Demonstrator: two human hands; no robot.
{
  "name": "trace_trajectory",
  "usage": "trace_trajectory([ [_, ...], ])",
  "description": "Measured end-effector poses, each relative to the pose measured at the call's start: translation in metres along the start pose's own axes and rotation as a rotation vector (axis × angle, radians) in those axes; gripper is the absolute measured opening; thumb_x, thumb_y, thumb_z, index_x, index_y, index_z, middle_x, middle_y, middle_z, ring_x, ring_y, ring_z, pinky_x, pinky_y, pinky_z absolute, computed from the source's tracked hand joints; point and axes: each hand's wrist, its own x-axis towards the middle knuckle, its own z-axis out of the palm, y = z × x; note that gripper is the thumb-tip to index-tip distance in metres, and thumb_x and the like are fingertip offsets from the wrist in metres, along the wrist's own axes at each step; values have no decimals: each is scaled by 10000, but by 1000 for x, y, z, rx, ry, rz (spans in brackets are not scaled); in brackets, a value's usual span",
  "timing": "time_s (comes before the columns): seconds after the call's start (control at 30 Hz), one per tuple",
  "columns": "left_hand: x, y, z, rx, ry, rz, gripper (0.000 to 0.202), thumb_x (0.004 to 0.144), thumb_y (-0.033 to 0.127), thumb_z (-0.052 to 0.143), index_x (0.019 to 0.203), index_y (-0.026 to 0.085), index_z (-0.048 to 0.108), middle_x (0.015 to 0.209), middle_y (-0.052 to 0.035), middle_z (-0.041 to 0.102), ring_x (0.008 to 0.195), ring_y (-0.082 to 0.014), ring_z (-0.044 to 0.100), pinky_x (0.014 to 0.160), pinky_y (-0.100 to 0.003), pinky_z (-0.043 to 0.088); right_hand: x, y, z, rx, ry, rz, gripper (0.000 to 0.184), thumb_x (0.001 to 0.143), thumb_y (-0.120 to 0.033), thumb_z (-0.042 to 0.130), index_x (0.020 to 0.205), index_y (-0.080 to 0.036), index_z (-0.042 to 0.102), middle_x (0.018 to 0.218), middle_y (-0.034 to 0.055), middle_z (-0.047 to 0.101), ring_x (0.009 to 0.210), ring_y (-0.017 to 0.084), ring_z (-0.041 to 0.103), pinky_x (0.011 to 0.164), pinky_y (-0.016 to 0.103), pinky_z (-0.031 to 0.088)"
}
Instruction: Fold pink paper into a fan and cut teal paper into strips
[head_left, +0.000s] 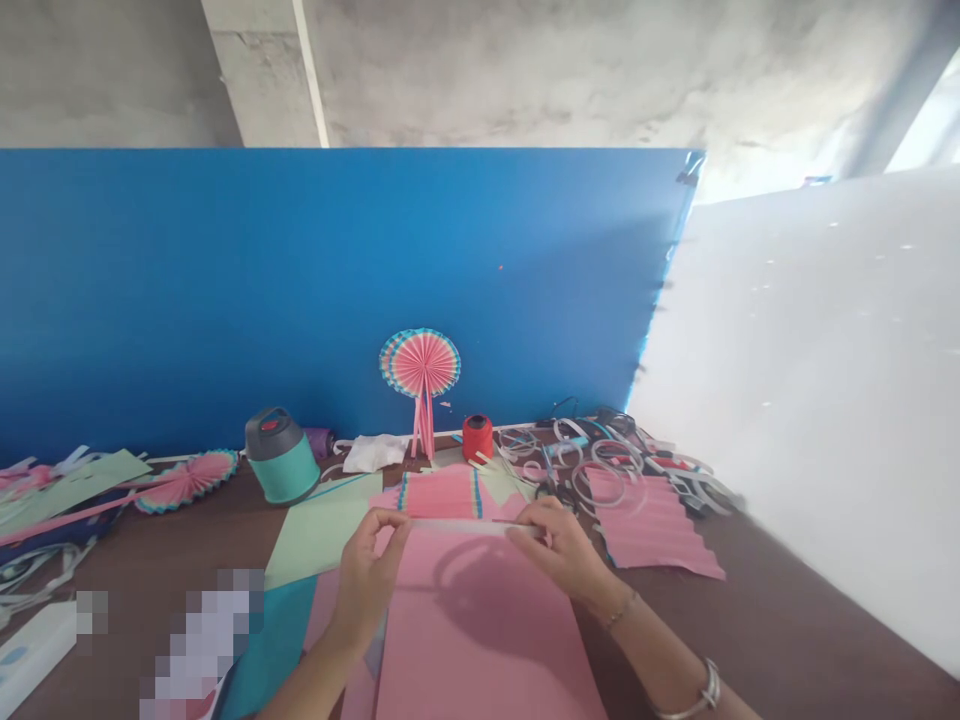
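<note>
A large sheet of pink paper [480, 630] lies on the table in front of me. A narrow whitish strip [461, 525] runs along its far edge. My left hand [373, 560] pinches the strip's left end at the paper's corner, thumb against forefinger. At the other end, my right hand [559, 545] has its fingers closed on the strip, with a thin dark edge showing by the fingertips. Just beyond the strip lies a pleated pink piece [439, 494] with striped borders. A round shadow falls across the sheet.
A round pink paper fan [421, 362] stands against the blue partition [300, 280]. Near it are a teal-and-grey kettle-like container [283, 460], a red thread spool [477, 438] and tangled white rings [600, 470]. Wavy pink paper [652, 520] lies right; another fan [191, 480] lies left.
</note>
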Motion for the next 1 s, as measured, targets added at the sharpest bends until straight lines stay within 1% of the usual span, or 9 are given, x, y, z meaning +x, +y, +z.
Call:
trace_trajectory([
  [0.07,5,2,-3,-91,16,-71,233,738,427,565,777,200,532,751,-16,603,775,-194,560,729,-292,421,2,3,-8,159,-26,89,270,805,-311,450,586,-171,525,598,8,524,634,138,459,587,242,352],
  [0.13,8,3,-5,-205,6,-138,287,710,409,605,875,209,483,687,18,581,691,-163,536,660,-267,402,4,5,-13,295,-81,146,255,791,-302,433,594,-165,520,583,-8,486,576,115,419,552,231,326],
  [0.2,10,5,-7,-292,-5,-179,369,698,378,628,957,222,417,633,52,551,622,-136,498,616,-249,373,5,7,-16,381,-137,191,243,772,-300,444,580,-163,502,560,-25,431,538,97,374,520,222,295],
  [0.27,12,5,-8,-328,-20,-188,394,697,353,635,977,222,390,608,67,529,602,-123,474,608,-245,354,6,10,-16,416,-172,219,221,752,-293,461,580,-160,501,562,-30,410,536,92,358,516,219,283],
  [0.43,16,1,-10,-342,-67,-185,411,685,341,647,982,208,397,583,77,505,586,-114,454,604,-246,340,7,17,-18,380,-184,239,172,729,-262,482,615,-150,545,597,-18,465,576,102,401,544,218,308],
  [0.6,19,-7,-10,-346,-66,-187,418,671,348,660,970,212,402,566,86,499,584,-117,464,611,-242,343,7,20,-22,295,-180,234,170,720,-241,486,645,-146,606,638,4,547,626,127,479,575,219,354],
  [0.77,23,-11,-13,-312,-80,-198,400,663,351,659,952,212,420,563,85,509,594,-115,455,623,-242,335,8,21,-23,271,-187,247,182,706,-206,480,653,-142,643,646,14,591,632,131,518,583,216,386],
  [0.9,26,-10,-18,-271,-124,-242,412,638,376,656,942,214,430,571,86,511,592,-119,453,615,-247,326,8,29,-20,245,-204,257,194,699,-189,482,657,-134,664,647,24,621,632,137,547,584,216,403],
  [1.0,28,-12,-20,-222,-164,-256,409,625,384,647,939,210,450,553,90,500,572,-121,452,614,-258,326,7,38,-18,210,-231,247,203,699,-190,492,693,-130,686,671,29,645,643,142,561,596,219,411],
])
